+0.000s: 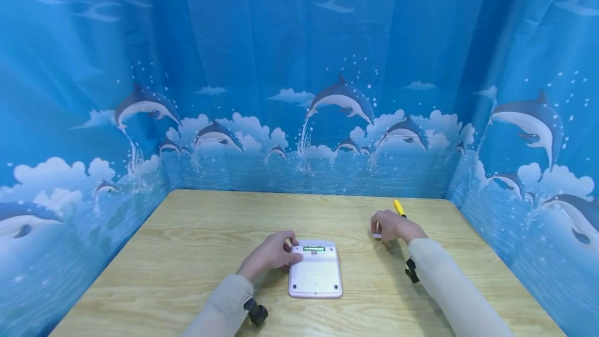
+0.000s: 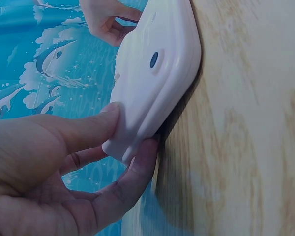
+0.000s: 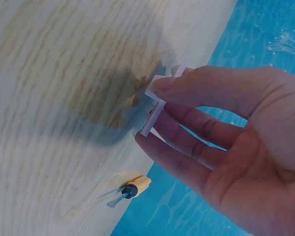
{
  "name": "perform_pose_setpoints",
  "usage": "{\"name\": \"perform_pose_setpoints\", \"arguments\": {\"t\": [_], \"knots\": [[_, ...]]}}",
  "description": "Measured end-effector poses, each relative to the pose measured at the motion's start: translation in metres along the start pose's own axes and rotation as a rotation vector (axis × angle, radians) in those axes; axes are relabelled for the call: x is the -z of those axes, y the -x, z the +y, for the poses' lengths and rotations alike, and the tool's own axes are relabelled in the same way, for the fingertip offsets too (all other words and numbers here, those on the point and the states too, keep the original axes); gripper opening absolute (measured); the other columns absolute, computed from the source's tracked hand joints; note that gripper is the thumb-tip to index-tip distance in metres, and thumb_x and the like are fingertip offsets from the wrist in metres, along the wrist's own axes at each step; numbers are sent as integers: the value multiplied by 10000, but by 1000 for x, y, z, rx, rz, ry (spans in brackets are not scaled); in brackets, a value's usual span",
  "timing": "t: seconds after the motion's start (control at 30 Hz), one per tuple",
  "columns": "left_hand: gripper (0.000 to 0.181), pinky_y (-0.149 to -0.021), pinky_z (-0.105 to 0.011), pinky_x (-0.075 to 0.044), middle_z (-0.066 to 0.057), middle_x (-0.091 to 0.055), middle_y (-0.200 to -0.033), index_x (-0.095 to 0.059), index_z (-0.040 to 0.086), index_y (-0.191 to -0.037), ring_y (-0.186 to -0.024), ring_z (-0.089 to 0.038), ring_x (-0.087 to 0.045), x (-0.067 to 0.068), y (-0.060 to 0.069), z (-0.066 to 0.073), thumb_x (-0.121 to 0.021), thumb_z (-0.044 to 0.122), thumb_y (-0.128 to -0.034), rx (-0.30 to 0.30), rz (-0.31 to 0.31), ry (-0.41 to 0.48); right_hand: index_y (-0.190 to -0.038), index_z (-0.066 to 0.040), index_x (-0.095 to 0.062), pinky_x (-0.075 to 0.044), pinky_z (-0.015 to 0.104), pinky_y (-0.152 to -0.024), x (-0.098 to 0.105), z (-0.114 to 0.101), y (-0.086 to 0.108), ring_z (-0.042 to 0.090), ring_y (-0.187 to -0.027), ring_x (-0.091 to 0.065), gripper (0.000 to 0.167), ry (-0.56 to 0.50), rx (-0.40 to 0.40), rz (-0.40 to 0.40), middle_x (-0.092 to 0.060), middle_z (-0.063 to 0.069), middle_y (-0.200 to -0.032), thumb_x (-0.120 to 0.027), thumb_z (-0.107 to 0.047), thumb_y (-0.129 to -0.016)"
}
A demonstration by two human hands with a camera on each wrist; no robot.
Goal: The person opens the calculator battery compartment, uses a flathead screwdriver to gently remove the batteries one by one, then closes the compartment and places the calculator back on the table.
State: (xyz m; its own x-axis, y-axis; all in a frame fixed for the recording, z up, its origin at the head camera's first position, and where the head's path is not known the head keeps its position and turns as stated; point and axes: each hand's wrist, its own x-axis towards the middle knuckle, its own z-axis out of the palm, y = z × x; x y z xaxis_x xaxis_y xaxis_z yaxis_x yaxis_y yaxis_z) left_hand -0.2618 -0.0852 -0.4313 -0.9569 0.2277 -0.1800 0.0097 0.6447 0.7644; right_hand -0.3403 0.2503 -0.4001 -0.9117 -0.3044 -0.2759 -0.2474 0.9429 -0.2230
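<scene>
A pale pinkish-white calculator (image 1: 315,277) lies back side up on the table, several dark spots near its corners. Near its far edge a battery slot (image 1: 313,249) is uncovered and shows green inside. My left hand (image 1: 273,254) grips the calculator's far left corner, the thumb on top and a finger against the side, as the left wrist view shows. To the right, my right hand (image 1: 393,225) pinches a small white battery cover (image 3: 152,118) between thumb and fingers, close above the tabletop. The fingers hide part of the cover.
A screwdriver (image 3: 137,188) with a yellow and black handle lies just beyond my right hand, near the far right of the wooden table (image 1: 187,238). Blue dolphin-print curtains (image 1: 262,66) enclose the table at the back and both sides.
</scene>
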Motion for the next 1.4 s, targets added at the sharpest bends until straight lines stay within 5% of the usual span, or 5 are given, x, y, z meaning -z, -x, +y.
{"name": "perform_pose_setpoints", "arguments": {"t": [1.4], "knots": [[183, -636, -334, -575, -98, -614, -877, -628, 109, -1014, -728, -222, -620, 1, 0, 0, -781, 148, -921, -11, -7, 2, -951, -137, -690, -526, 370, -773, -4, 4, -12, 208, -869, -584, 316, 7, -38, 42, -669, 60, -965, -701, 133, -786]]}}
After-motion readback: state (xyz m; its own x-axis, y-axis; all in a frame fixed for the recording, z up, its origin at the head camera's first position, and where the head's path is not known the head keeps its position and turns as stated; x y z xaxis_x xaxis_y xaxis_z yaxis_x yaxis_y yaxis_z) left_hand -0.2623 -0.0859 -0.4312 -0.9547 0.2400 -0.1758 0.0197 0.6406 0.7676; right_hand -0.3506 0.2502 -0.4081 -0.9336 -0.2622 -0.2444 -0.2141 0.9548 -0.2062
